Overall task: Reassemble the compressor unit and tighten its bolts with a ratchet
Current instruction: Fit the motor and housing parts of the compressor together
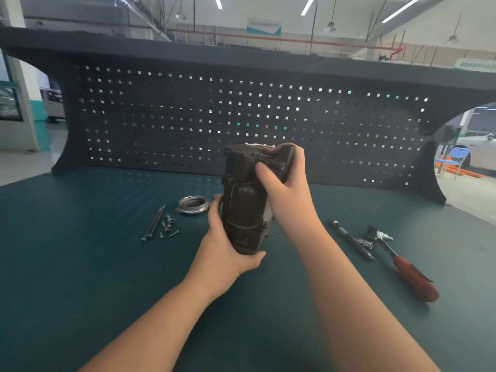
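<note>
A dark brown cylindrical compressor body (243, 200) is held upright above the green mat. My left hand (228, 245) grips its lower end from the left. My right hand (284, 183) grips the upper part, thumb across the front and fingers round the head. A round metal end cover (192, 205) lies on the mat left of the body. Long bolts (153, 224) and several small screws (167, 225) lie beside the cover. A ratchet with a red handle (400, 261) and an extension bar with a socket (351, 238) lie on the mat to the right.
The green bench mat (80, 251) stretches wide on both sides. A dark perforated pegboard (188, 116) stands along the back edge. Beyond it are a workshop floor, a blue chair (453, 157) and a white car at the far right.
</note>
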Tool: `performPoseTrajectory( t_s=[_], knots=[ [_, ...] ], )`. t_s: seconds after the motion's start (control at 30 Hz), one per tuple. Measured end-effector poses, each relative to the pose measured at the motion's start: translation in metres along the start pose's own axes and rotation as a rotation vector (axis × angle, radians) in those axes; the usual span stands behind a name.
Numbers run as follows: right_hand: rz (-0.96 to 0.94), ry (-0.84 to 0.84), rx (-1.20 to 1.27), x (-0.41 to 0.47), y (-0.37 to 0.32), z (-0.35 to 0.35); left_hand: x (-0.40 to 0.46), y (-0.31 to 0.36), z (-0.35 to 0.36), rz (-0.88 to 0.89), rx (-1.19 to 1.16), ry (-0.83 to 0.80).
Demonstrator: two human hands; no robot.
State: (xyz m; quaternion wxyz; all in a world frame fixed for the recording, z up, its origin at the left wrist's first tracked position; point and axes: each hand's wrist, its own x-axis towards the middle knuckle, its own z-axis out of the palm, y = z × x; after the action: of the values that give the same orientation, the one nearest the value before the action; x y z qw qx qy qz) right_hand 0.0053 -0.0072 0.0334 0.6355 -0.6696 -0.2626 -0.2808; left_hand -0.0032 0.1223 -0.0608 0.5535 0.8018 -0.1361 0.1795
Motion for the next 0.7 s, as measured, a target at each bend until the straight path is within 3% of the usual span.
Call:
performPoseTrajectory(
  t_s=[0.5,0.7],
  knots=[
    [-0.031,0.166,-0.108,-0.004,-0.005,0.015,0.006,-0.005,-0.008,-0.021,-0.02,-0.06],
    [-0.021,0.129,-0.077,-0.003,-0.004,0.002,0.007,0.005,-0.004,-0.017,-0.061,-0.119]
  ],
)
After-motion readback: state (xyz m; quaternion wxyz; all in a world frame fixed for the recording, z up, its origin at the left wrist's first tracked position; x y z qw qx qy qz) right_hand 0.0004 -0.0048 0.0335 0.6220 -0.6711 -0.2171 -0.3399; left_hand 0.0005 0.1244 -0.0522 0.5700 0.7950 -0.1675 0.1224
